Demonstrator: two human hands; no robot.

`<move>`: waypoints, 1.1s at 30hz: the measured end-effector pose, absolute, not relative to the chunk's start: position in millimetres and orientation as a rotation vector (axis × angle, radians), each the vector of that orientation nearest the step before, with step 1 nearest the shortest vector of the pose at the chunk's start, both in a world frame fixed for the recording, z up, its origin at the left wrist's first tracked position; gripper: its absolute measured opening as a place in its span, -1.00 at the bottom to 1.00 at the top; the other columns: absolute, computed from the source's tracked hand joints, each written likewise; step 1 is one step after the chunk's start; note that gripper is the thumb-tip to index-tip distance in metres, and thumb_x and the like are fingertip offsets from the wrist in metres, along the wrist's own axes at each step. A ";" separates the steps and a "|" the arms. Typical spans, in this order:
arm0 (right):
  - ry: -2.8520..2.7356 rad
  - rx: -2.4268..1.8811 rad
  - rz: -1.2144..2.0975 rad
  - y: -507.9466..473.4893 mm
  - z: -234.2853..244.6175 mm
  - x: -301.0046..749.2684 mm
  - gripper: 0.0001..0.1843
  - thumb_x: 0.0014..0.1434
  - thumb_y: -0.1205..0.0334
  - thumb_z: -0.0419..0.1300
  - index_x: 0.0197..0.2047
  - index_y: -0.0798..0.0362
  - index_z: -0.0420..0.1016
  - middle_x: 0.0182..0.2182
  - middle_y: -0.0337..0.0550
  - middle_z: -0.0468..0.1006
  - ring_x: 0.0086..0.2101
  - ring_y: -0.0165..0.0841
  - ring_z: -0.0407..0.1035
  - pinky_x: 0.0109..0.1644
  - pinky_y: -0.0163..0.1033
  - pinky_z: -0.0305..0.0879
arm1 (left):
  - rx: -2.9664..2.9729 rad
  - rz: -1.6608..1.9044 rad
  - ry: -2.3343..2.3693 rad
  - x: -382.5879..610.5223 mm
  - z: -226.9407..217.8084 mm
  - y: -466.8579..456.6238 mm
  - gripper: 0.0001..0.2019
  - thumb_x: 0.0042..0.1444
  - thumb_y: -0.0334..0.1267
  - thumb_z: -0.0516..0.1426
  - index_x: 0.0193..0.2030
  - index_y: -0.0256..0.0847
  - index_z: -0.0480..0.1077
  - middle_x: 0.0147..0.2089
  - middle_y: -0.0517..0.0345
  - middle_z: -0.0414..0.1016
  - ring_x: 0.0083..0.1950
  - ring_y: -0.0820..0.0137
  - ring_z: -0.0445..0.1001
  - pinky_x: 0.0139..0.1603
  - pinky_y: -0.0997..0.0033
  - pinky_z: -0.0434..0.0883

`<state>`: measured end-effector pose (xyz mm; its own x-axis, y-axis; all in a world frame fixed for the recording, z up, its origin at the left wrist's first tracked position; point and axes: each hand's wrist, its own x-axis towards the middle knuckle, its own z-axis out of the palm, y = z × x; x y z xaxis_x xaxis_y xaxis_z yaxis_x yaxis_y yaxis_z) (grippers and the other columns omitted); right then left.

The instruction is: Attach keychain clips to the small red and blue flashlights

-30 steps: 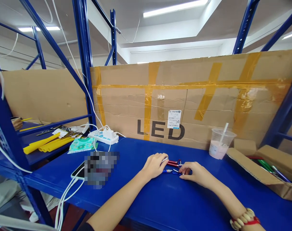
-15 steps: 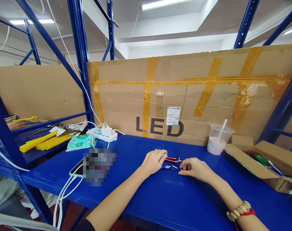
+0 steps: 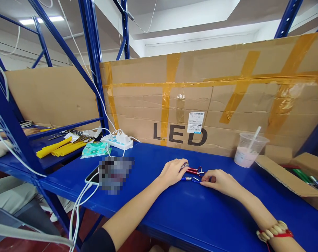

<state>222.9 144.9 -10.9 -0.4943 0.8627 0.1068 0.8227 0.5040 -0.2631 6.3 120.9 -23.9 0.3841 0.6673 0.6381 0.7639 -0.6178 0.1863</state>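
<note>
My left hand [image 3: 174, 172] rests on the blue tabletop, its fingers curled over the left ends of a few slim pen-like pieces. A silver piece [image 3: 185, 165] shows at the fingertips. Just beyond it, red pen-like rods [image 3: 192, 170] lie side by side with small metal clips at their right ends. Nearest me is a blue pen-like rod [image 3: 186, 179] with a blue clip [image 3: 196, 180] at its end. My right hand [image 3: 219, 181] is closed in a pinch at that clip's right end; the fingertips hide what is between them.
At right, an open cardboard box [image 3: 287, 178] holds pen-like pieces, and a plastic cup [image 3: 249, 150] with a straw stands near it. On the left are a phone [image 3: 92, 177], white cables, a power strip [image 3: 118, 141] and yellow tubes [image 3: 61, 147]. A cardboard panel [image 3: 138, 105] stands behind.
The camera view has shifted, so everything sits slightly differently in the picture. Both hands keep nearly the same places at the rods.
</note>
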 end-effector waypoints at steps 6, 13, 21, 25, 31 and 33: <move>-2.515 -1.473 0.404 147.4 -10.9 226.4 -0.65 -0.03 -0.08 0.12 -0.30 -0.03 0.53 -0.34 -0.22 0.48 -0.38 -0.43 0.33 -0.36 -0.39 0.15 | -2.538 -1.058 -1.305 8.1 -21.9 117.3 -0.84 0.27 -0.24 -0.14 -0.13 -0.20 0.20 -0.19 0.19 0.42 -0.18 0.43 0.39 -0.12 0.45 0.29; -2.487 -1.499 0.475 151.9 -15.1 231.8 -0.61 -0.06 -0.10 0.12 -0.36 0.05 0.49 -0.38 -0.19 0.49 -0.40 -0.42 0.33 -0.38 -0.39 0.17 | -2.566 -1.067 -1.238 8.6 -20.7 115.4 -0.84 0.28 -0.24 -0.16 -0.14 -0.20 0.18 -0.20 0.20 0.41 -0.20 0.44 0.39 -0.13 0.46 0.28; -2.368 -1.488 0.384 149.0 -11.4 229.4 -0.70 -0.05 0.01 0.15 -0.33 0.04 0.47 -0.37 -0.22 0.49 -0.49 -0.46 0.37 -0.41 -0.42 0.21 | -2.587 -0.973 -1.294 8.1 -21.8 118.0 -0.81 0.29 -0.27 -0.19 -0.11 -0.20 0.18 -0.20 0.17 0.40 -0.20 0.43 0.39 -0.16 0.46 0.29; -2.365 -1.516 0.261 143.5 -4.2 225.6 -0.77 0.00 0.08 0.13 -0.28 -0.04 0.49 -0.41 -0.28 0.49 -0.50 -0.48 0.36 -0.42 -0.43 0.16 | -2.587 -0.957 -1.293 8.1 -21.7 118.1 -0.81 0.29 -0.28 -0.19 -0.12 -0.21 0.19 -0.21 0.17 0.40 -0.20 0.43 0.39 -0.17 0.47 0.29; -2.375 -1.421 0.115 142.6 -4.8 221.5 -0.77 0.03 0.03 0.14 -0.27 -0.12 0.51 -0.32 -0.30 0.48 -0.45 -0.49 0.33 -0.45 -0.45 0.09 | -2.595 -0.948 -1.247 7.8 -22.4 119.0 -0.79 0.29 -0.26 -0.20 -0.14 -0.21 0.20 -0.22 0.17 0.40 -0.22 0.44 0.38 -0.18 0.47 0.28; -2.394 -1.344 0.101 143.4 -6.8 221.7 -0.77 0.04 0.02 0.13 -0.27 -0.11 0.51 -0.28 -0.29 0.47 -0.46 -0.51 0.32 -0.47 -0.45 0.08 | -2.594 -0.953 -1.227 7.6 -23.0 119.3 -0.79 0.30 -0.26 -0.20 -0.14 -0.21 0.20 -0.21 0.17 0.40 -0.22 0.44 0.38 -0.18 0.47 0.28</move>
<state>221.7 143.4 -6.8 -0.4628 0.8341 0.3002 0.8057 0.5370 -0.2498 7.6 119.3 -23.0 0.4739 0.6565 0.5869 0.7311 -0.6648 0.1534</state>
